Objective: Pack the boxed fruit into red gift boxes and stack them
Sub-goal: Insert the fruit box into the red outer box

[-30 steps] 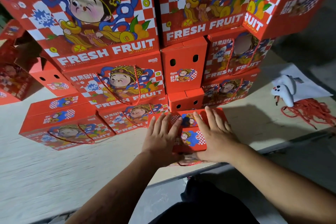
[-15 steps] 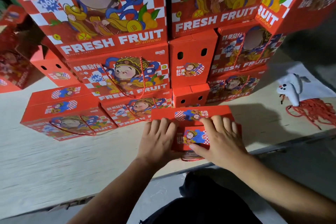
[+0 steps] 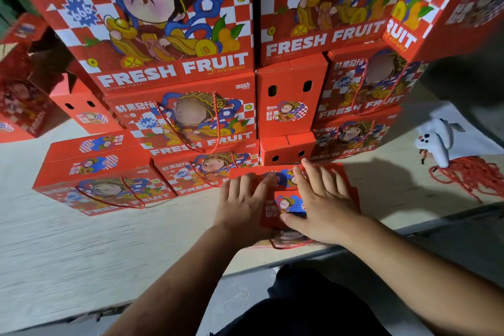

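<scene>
Both the left hand [image 3: 242, 206] and right hand [image 3: 323, 206] lie flat with straight fingers, pressing the top flaps of a red gift box [image 3: 281, 200] on the table [image 3: 109, 248], beneath both palms.

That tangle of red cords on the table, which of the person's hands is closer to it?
Right. The right hand lies flat on the gift box, on the side toward the red cords; the left hand presses the box's far side, farther away.
</scene>
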Motion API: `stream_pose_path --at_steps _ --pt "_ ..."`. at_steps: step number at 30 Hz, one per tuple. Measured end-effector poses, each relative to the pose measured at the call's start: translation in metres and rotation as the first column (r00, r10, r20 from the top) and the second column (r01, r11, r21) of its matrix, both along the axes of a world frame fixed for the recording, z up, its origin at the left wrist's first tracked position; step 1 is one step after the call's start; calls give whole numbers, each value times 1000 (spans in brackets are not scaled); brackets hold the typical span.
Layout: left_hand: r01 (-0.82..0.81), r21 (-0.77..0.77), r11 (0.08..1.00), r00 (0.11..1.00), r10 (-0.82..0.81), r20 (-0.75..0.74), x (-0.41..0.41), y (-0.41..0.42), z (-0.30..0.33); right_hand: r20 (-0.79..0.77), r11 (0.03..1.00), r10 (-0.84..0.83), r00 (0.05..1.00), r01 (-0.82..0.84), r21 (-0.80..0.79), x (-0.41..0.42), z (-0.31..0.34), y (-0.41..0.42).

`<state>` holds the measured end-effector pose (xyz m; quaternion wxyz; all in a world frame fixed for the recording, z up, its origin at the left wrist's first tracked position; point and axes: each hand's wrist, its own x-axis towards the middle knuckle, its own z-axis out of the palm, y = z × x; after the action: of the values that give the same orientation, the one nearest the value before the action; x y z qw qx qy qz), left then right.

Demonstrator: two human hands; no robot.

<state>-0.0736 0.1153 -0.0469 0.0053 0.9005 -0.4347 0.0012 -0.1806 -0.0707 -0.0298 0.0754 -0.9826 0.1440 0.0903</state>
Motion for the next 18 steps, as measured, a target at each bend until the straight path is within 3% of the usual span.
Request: stream_pose_path --at_steps 4,11,16,18 --pt "-78 -96 992 995 83 52 -9 -5 8 395 986 5 918 61 -153 -7 2 10" --pt "-35 -98 995 997 42 72 -13 -3 -11 471 967 20 882 103 -234 -10 -28 16" --pt "53 -206 977 984 -15 180 -8 -3 -17 388 964 23 921 82 -252 -1 -33 12" --pt "51 -147 988 991 -32 131 -6 -5 -15 337 968 5 942 80 -238 2 -30 11"
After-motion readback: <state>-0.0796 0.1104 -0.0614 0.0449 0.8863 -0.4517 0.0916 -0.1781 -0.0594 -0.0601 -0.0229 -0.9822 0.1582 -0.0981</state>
